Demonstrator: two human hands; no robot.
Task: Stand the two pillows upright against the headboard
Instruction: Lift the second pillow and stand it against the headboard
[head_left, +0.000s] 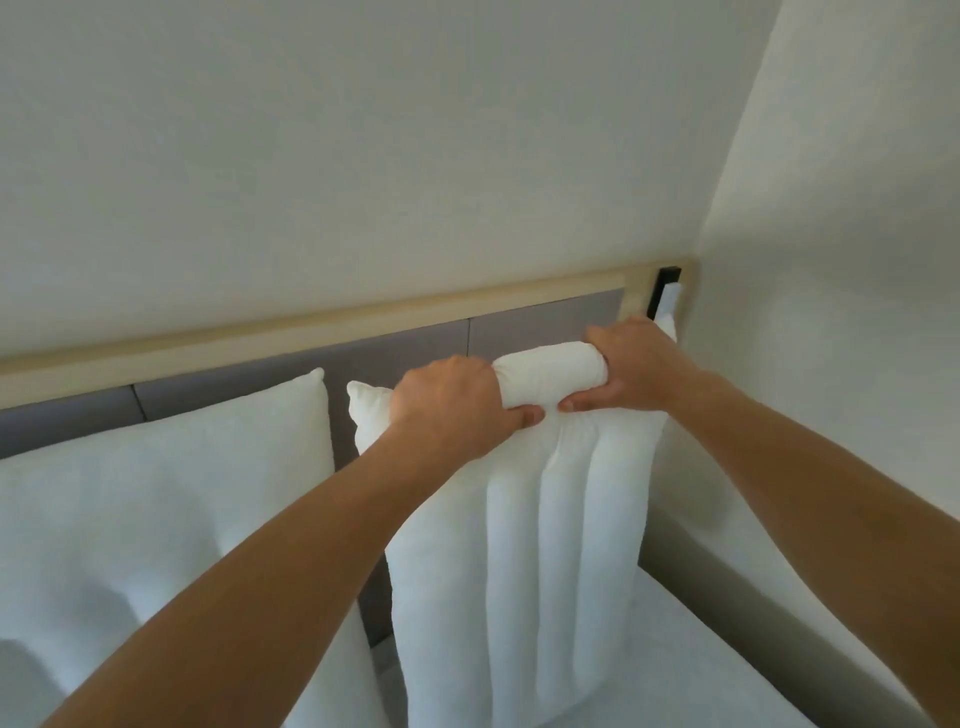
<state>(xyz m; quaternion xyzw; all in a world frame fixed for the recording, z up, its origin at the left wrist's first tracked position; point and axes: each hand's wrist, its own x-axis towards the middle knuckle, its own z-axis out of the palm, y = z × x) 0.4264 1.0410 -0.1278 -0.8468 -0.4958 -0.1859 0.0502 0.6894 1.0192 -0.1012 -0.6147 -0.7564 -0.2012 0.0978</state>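
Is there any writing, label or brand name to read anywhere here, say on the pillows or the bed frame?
None: no word, number, label or sign shows anywhere.
The right pillow, gripped at its top by the left hand and right hand, is plain white, with no tag in view.
The left pillow is plain too.
The headboard and wall bear no print.

Two bare forearms reach in from the lower edge, one from the lower left and one from the right. No sleeve, watch, ring or band shows on either; both are uncovered from the frame edge to the knuckles. The left hand (447, 405) shows its back and a short-trimmed thumbnail. The right hand (631, 366) likewise shows its back and a plain thumb tip.
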